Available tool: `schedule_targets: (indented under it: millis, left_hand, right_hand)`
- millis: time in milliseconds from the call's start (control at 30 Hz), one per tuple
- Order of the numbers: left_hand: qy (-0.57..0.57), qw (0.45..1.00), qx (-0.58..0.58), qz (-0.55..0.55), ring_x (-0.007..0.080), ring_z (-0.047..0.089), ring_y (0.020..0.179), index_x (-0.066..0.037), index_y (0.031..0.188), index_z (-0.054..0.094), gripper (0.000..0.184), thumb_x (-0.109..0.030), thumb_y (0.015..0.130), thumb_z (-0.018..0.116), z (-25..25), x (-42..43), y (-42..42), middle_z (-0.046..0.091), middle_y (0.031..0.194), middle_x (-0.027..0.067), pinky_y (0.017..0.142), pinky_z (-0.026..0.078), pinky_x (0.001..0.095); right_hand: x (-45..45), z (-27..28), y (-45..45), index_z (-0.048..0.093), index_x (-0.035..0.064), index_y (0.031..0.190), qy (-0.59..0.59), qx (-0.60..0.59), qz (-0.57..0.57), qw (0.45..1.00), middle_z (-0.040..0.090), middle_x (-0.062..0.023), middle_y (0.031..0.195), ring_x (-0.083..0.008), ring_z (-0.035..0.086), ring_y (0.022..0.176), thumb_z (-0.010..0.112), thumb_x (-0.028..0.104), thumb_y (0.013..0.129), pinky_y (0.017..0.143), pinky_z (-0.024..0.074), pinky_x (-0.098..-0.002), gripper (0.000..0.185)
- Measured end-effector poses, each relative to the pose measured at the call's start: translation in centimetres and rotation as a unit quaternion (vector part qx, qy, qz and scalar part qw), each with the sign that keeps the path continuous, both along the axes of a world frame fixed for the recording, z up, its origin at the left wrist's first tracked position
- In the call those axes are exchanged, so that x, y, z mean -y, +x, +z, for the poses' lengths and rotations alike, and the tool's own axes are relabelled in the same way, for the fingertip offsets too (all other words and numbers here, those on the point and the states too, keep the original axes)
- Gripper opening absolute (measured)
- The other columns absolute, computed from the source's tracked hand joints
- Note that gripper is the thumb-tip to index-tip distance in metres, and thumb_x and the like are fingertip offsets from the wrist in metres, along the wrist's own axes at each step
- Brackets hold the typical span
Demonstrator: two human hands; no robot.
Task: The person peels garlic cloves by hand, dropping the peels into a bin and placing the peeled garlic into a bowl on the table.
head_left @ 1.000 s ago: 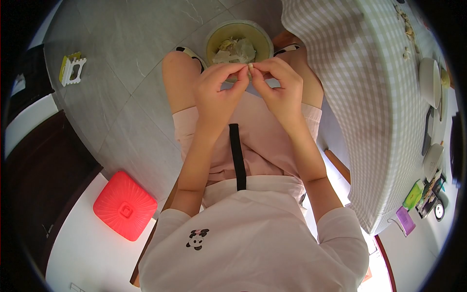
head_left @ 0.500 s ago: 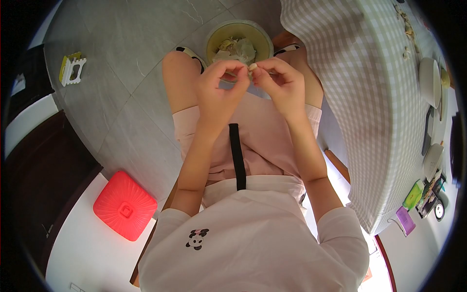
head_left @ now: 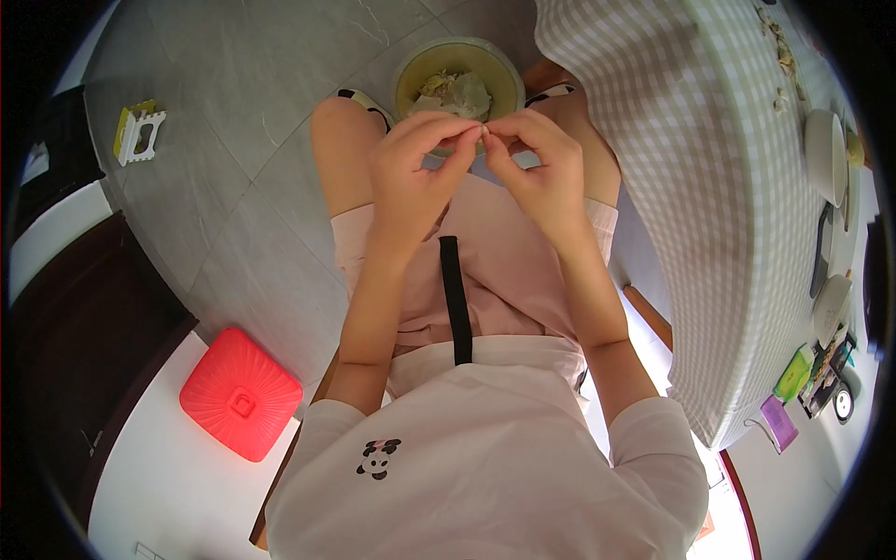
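My left hand [head_left: 418, 168] and my right hand [head_left: 543, 166] meet fingertip to fingertip above my lap. Pinched between them is a small pale garlic clove [head_left: 483, 131], mostly covered by the fingers. Both thumbs press against the index fingers, so each hand is closed on it. Just beyond the fingertips, between my feet, stands a round yellowish bin [head_left: 408, 84]. Inside it lie pale scraps [head_left: 435, 88] and a crumpled clear plastic bag [head_left: 470, 95].
To the right is a table with a checked cloth [head_left: 691, 187], holding a white bowl [head_left: 825, 157], dry peelings [head_left: 784, 56], a green packet [head_left: 793, 371] and a small clock [head_left: 843, 404]. A red plastic lid [head_left: 241, 394] and a yellow-and-white stand [head_left: 140, 133] are at left.
My hands have drawn closer together, and the fingertips now cover most of the clove, which showed more plainly before. The bin and surroundings have not moved.
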State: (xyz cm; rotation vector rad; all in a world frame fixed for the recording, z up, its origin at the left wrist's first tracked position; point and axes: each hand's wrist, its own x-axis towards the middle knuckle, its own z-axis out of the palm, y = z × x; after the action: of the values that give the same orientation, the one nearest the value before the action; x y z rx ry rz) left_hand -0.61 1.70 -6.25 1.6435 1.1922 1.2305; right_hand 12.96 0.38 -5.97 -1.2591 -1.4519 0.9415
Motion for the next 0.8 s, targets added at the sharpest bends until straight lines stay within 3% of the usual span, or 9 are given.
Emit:
schedule_targets:
  millis: [233, 300, 400, 533, 600, 800]
  left_hand:
    - [0.065, 0.995, -0.080, -0.001, 0.0175, 0.056, 0.062, -0.004, 0.076, 0.060, 0.010, -0.002, 0.067, 0.063, 0.2, -0.1, -0.2, 0.058, 0.073, 0.0063, 0.052, 0.046, 0.0246]
    - [0.087, 0.986, -0.139, -0.001, 0.0153, 0.056, 0.064, 0.000, 0.077, 0.061, 0.012, 0.003, 0.066, 0.062, 0.6, 0.1, -0.2, 0.060, 0.073, 0.0076, 0.058, 0.044, 0.0238]
    - [0.109, 0.983, -0.151, 0.000, 0.0163, 0.056, 0.064, -0.001, 0.077, 0.061, 0.013, 0.002, 0.065, 0.063, 0.1, 0.0, -0.2, 0.059, 0.072, 0.0075, 0.059, 0.044, 0.0246]
    - [0.102, 0.985, -0.137, 0.011, 0.0188, 0.056, 0.062, -0.004, 0.074, 0.060, 0.010, -0.003, 0.065, 0.064, -0.3, 0.1, -0.2, 0.059, 0.072, 0.0060, 0.051, 0.046, 0.0260]
    - [0.039, 0.998, -0.038, 0.007, 0.0189, 0.056, 0.063, -0.004, 0.075, 0.060, 0.011, -0.003, 0.065, 0.064, -0.5, 0.2, -0.1, 0.059, 0.071, 0.0063, 0.051, 0.045, 0.0259]
    - [0.075, 0.993, -0.088, 0.011, 0.0189, 0.056, 0.062, -0.004, 0.075, 0.061, 0.011, -0.003, 0.064, 0.064, -0.4, 0.1, -0.3, 0.059, 0.072, 0.0064, 0.052, 0.045, 0.0259]
  right_hand:
    - [0.0, 0.4, 0.3, 0.057, -0.0039, 0.079, 0.013, 0.052, 0.015, 0.998, 0.054, -0.0083, 0.068, -0.0149, 0.057, 0.058, 0.059, -0.001, 0.068, 0.052, 0.0467, -0.0227, 0.011]
    - [0.0, 0.4, 0.4, 0.057, -0.0038, 0.079, 0.016, 0.062, 0.018, 0.998, 0.054, -0.0085, 0.068, -0.0151, 0.057, 0.057, 0.059, 0.000, 0.068, 0.051, 0.0466, -0.0226, 0.011]
    - [0.0, 0.4, 0.4, 0.057, -0.0036, 0.078, 0.018, 0.070, 0.022, 0.997, 0.054, -0.0088, 0.067, -0.0154, 0.056, 0.057, 0.060, 0.000, 0.067, 0.051, 0.0465, -0.0228, 0.011]
    - [0.1, 0.4, 0.3, 0.056, -0.0035, 0.077, 0.019, 0.064, 0.020, 0.998, 0.053, -0.0087, 0.067, -0.0159, 0.056, 0.056, 0.059, 0.000, 0.067, 0.051, 0.0464, -0.0233, 0.011]
    - [0.1, 0.4, 0.3, 0.056, -0.0034, 0.077, 0.017, 0.057, 0.019, 0.998, 0.053, -0.0087, 0.067, -0.0159, 0.056, 0.056, 0.060, 0.000, 0.067, 0.051, 0.0463, -0.0234, 0.011]
    - [0.0, 0.6, 0.4, 0.056, -0.0025, 0.076, 0.033, 0.094, 0.023, 0.995, 0.053, -0.0089, 0.067, -0.0181, 0.055, 0.056, 0.059, 0.000, 0.066, 0.050, 0.0459, -0.0251, 0.011]
